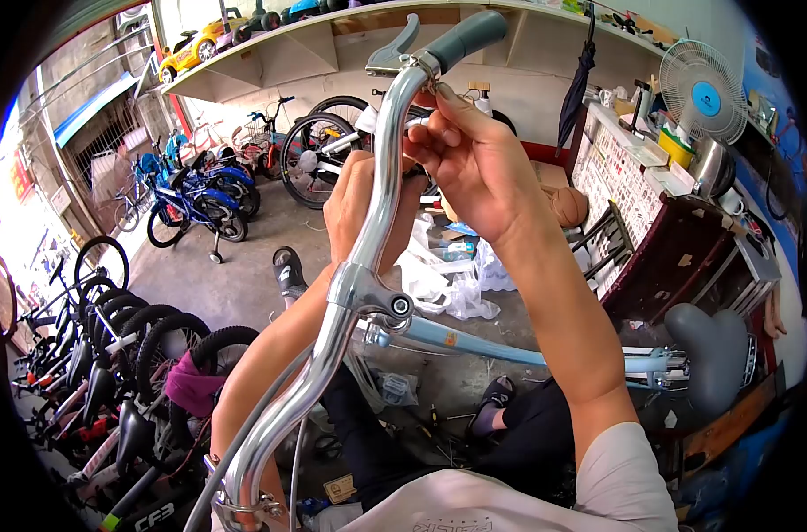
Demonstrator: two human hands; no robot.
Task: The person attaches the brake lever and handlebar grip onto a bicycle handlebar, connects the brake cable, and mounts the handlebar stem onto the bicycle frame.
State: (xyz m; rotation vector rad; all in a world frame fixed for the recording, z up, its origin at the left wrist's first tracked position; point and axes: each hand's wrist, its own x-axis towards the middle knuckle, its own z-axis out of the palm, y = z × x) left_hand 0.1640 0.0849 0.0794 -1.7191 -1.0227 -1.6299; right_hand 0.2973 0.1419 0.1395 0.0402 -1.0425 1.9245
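A chrome handlebar rises through the middle of the view, held by a silver stem on a light blue bicycle frame. At its upper end are a grey grip and a silver brake lever with a metal clamp. My right hand is closed, thumb and index finger pinching at the underside of the clamp. Behind the bar, my left hand is curled closed; a small dark piece shows by its fingers, mostly hidden. The grey saddle is at the right.
Several bicycles crowd the left side, with blue children's bikes beyond. White plastic bags and tools lie on the floor. A cabinet and a fan stand at the right. A shelf runs along the wall.
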